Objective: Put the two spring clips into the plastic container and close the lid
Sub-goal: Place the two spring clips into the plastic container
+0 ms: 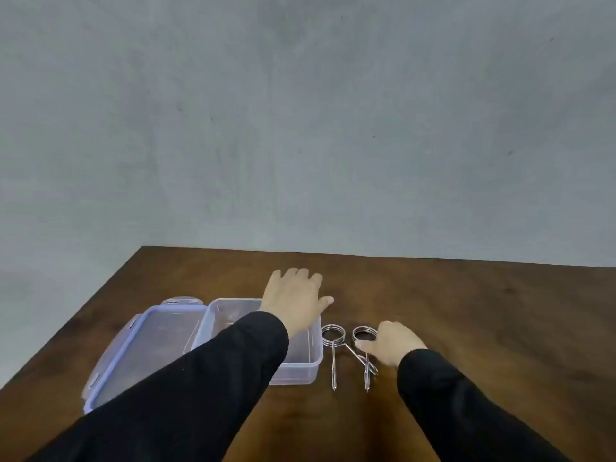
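Note:
A clear plastic container (301, 360) stands open on the wooden table, with nothing visible inside. Its lid (143, 348), clear with a purple rim and latches, lies flat on the container's left side. Two metal spring clips lie just right of the container: the left clip (331, 345) and the right clip (363, 341), their legs crossing. My left hand (295, 301) rests over the container's far right corner, fingers spread. My right hand (393, 343) touches the right clip's coil, thumb against it and fingers curled; whether it grips the clip is unclear.
The brown wooden table (466, 311) runs to a far edge against a grey wall (300, 128), and its left edge slants down past the lid. Both my forearms wear black sleeves (200, 395).

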{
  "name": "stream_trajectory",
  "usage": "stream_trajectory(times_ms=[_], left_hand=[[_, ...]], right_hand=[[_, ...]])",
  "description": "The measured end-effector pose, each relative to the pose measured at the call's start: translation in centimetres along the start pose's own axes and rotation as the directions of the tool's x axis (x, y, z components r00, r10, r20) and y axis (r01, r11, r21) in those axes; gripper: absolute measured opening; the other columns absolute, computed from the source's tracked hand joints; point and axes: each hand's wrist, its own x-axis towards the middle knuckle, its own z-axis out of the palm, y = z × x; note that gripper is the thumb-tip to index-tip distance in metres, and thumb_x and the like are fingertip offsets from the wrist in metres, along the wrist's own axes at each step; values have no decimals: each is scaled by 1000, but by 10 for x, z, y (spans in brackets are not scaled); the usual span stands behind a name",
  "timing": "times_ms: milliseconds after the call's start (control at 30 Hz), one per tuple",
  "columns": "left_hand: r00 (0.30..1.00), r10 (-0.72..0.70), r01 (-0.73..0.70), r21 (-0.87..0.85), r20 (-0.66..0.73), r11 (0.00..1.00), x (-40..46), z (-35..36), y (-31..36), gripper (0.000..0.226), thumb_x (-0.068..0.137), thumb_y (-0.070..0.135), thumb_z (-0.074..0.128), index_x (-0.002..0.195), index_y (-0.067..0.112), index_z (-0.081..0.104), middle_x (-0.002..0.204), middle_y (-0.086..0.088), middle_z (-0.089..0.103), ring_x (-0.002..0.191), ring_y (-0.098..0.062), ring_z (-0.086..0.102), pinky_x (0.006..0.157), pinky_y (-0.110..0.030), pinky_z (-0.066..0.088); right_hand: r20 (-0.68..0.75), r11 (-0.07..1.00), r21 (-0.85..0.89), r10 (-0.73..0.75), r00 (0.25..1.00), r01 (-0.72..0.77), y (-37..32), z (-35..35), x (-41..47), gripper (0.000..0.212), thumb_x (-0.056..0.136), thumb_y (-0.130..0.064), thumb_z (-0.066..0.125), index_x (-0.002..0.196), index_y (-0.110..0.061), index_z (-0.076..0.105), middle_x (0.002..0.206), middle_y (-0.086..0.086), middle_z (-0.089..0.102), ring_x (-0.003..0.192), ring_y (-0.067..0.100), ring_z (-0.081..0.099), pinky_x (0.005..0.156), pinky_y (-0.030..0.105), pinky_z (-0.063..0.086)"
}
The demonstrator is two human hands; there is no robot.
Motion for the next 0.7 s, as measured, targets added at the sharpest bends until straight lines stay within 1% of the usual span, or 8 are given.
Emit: stream_trajectory(times_ms=[67,100,200,267,333,400,567,700], left_hand=[[1000,-3,3,-3,20,1000,-2,5,1,53,99,57,35,133,21,54,130,-4,61,123,-25,52,105,-47,38],[1000,-2,2,0,16,1000,-3,9,1,53,99,57,35,133,21,54,131,-4,61,124,-25,52,106,-48,38],[1000,-11,11,-5,26,1000,-4,13,-2,52,99,57,35,132,22,55,134,-4,60,126,-24,51,108,-48,37],[1000,-23,23,-5,18,1000,-4,14,-6,52,99,57,35,133,22,55,136,-4,59,128,-25,50,108,-48,36],[999,-29,29,0,19,1000,-5,16,-9,53,99,56,35,134,21,55,136,-4,59,128,-25,50,108,-47,36],[999,-37,37,1,14,999,-5,17,-14,53,99,56,35,133,21,55,136,-4,60,127,-24,51,107,-46,36],[998,-64,64,-24,-8,998,-7,17,-27,52,100,57,37,135,22,55,137,-2,59,127,-23,51,106,-43,37],[993,-89,86,-47,-74,995,-9,10,-56,52,100,54,38,134,20,56,135,-4,60,126,-24,51,101,-43,38]], right_hand=[[19,999,13,36,999,-37,2,6,2,56,91,-61,62,114,-10,66,102,6,70,100,25,69,83,34,55],[26,999,28,46,999,-47,4,11,4,54,90,-61,64,111,-12,65,99,4,69,97,24,69,84,34,56],[-1,994,61,93,996,-92,0,19,7,54,85,-61,68,112,-14,66,105,4,72,94,22,69,86,36,59],[-33,990,78,117,993,-114,-2,20,10,42,86,-55,70,104,-17,65,101,3,71,94,23,70,85,36,59],[-54,988,96,125,991,-119,-1,24,15,31,88,-47,69,94,-18,59,94,1,69,92,23,69,80,35,58],[-66,987,106,127,990,-120,-1,25,18,28,89,-43,68,91,-18,56,91,1,68,89,23,68,74,32,55],[-101,989,110,111,989,-100,1,23,26,29,90,-46,69,94,-18,59,90,1,67,86,22,68,70,32,54],[-262,994,111,31,964,-2,-5,5,30,37,89,-49,69,105,-15,68,96,2,67,87,22,65,79,40,59]])
